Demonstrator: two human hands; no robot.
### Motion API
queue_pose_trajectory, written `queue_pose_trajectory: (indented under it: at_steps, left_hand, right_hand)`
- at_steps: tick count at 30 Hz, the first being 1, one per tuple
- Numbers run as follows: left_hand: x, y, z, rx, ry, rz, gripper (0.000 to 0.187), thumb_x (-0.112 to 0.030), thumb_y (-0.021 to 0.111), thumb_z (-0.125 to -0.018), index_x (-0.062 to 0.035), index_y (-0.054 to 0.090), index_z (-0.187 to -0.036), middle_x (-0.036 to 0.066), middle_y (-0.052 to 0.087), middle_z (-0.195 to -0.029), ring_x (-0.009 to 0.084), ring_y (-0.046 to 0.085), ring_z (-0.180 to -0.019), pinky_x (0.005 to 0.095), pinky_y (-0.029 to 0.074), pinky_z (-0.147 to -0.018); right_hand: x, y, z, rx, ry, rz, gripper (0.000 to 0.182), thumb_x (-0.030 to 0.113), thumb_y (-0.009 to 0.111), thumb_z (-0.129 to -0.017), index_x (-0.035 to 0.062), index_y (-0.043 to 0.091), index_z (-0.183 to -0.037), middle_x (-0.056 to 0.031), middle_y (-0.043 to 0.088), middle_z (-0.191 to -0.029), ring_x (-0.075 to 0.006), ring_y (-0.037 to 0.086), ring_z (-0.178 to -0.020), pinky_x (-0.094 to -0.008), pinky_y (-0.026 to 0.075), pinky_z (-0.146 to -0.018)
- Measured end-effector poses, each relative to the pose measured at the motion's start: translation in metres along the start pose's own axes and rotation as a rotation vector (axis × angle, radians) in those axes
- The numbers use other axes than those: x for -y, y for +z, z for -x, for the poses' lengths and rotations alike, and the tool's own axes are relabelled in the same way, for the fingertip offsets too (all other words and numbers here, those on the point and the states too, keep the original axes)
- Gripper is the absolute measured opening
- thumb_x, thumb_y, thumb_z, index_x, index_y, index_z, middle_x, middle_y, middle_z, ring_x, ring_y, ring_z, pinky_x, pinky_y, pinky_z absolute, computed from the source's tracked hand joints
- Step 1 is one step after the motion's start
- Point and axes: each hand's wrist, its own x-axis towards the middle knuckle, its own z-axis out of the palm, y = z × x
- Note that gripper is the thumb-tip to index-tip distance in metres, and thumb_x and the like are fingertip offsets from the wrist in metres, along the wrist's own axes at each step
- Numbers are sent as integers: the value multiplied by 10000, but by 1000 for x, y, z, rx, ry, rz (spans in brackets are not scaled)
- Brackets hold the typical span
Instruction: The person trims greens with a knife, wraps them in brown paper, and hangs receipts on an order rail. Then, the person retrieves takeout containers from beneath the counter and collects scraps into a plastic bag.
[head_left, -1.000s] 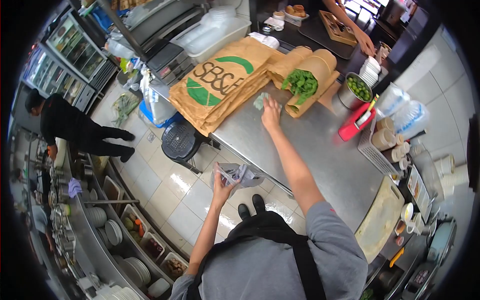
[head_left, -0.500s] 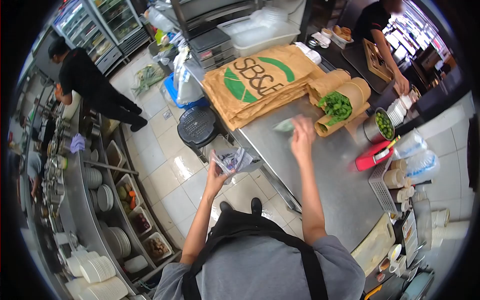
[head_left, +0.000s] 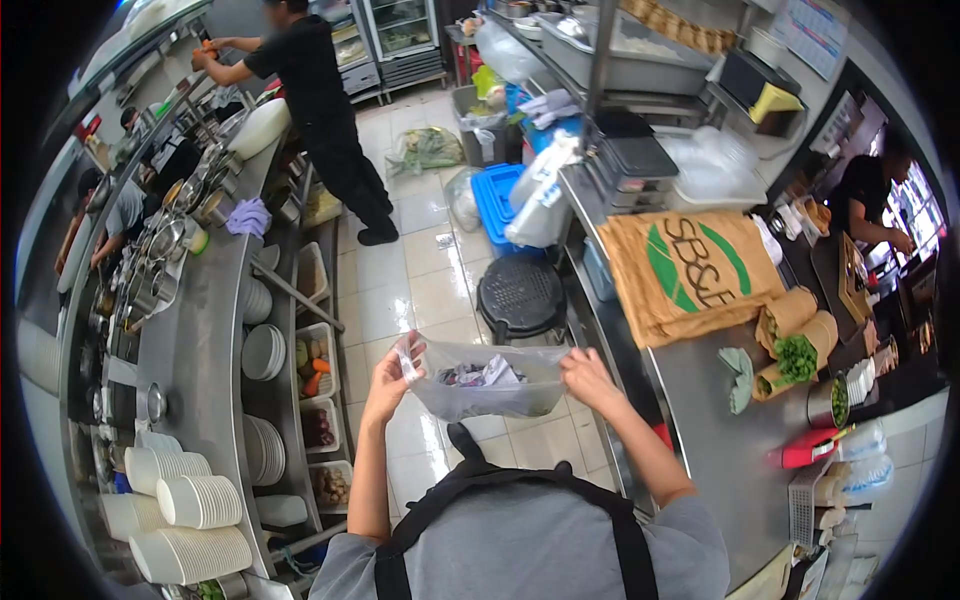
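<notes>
A translucent plastic bag [head_left: 535, 398] with crumpled paper [head_left: 485, 373] inside is stretched between my two hands, above the tiled floor. My left hand [head_left: 392, 380] grips its left edge, fingers pinched on the plastic. On the opposite edge, my right hand [head_left: 590, 378] has its fingers closed on the bag. A green cloth [head_left: 738, 380] lies on the steel table [head_left: 690, 400] at the right. Beyond it are paper-wrapped leafy greens [head_left: 797, 358] and a stack of brown paper bags [head_left: 690, 270].
A black stool [head_left: 522, 295] stands just ahead, near a blue bin [head_left: 495, 205]. Along the left runs a steel counter [head_left: 195, 350] with bowls [head_left: 205, 500] and plates below. One person [head_left: 315, 110] stands beyond it; another [head_left: 870, 205] is at the far right.
My right hand has left the table and taken the bag's right edge. The green cloth now lies on the table. The bag is stretched wider, and the view has turned left.
</notes>
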Motion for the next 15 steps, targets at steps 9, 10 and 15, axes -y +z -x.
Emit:
queue_pose_trajectory:
  at_steps: [9, 10, 15]
  left_hand:
    - [-2, -115, -109, -191, -80, -821, 336, -410, 578, -851, -86, 541, -935, 55, 538, -527, 213, 554, -494, 352, 425, -487]
    - [0, -111, -117, -30, -171, -558, 334, -410, 531, -881, -89, 523, -971, 53, 568, -599, 211, 565, -521, 340, 449, -530]
    - [8, -121, -136, 496, -198, 91, 353, -380, 387, -953, -62, 449, -1093, 137, 600, -905, 194, 601, -667, 293, 478, -695]
  right_hand:
    - [149, -48, -205, 416, -257, -606, 152, 203, 667, -754, 56, 636, -773, -48, 610, -631, -192, 585, -685, -336, 432, -618]
    - [161, -50, -228, 534, -251, -888, 159, 194, 681, -770, 50, 638, -819, -39, 620, -666, -158, 592, -711, -302, 436, -584]
    - [134, -61, -307, 235, -189, -1595, 139, 31, 637, -803, 29, 643, -941, -1, 615, -851, -84, 574, -790, -222, 445, -703]
